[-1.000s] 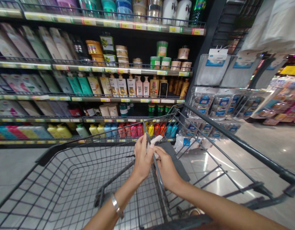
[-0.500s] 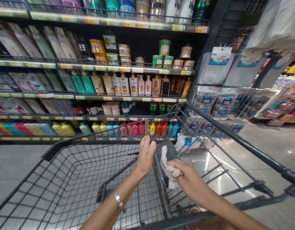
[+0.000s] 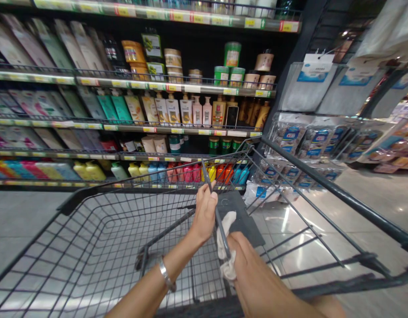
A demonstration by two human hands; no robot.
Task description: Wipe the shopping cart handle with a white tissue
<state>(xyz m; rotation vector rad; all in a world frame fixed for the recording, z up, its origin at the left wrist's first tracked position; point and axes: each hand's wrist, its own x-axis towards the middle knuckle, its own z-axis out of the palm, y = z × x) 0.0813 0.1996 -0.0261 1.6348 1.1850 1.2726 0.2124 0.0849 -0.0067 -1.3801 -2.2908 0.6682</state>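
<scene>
My left hand (image 3: 204,212) is closed around the upper part of a dark metal bar (image 3: 220,225) that runs across the shopping cart (image 3: 74,203). A silver bracelet (image 3: 166,274) sits on that wrist. Lower on the same bar, my right hand (image 3: 245,260) grips a white cloth (image 3: 227,224), which lies against the bar and folds around it. The fingertips of my right hand are partly hidden behind the bar and the cloth. Beside the bar is a grey plastic panel (image 3: 243,216) of the cart.
Shelves of bottles (image 3: 172,110) and jars (image 3: 232,54) stand in front, edged with price labels. Packaged goods (image 3: 286,137) hang on hooks at the right. The cart's side rail (image 3: 339,194) slants across the right. Grey tiled floor (image 3: 14,216) shows around the cart.
My right hand has moved left and down, bringing the cloth from beside the bar onto it. My left hand keeps its hold. The view has tipped slightly downward.
</scene>
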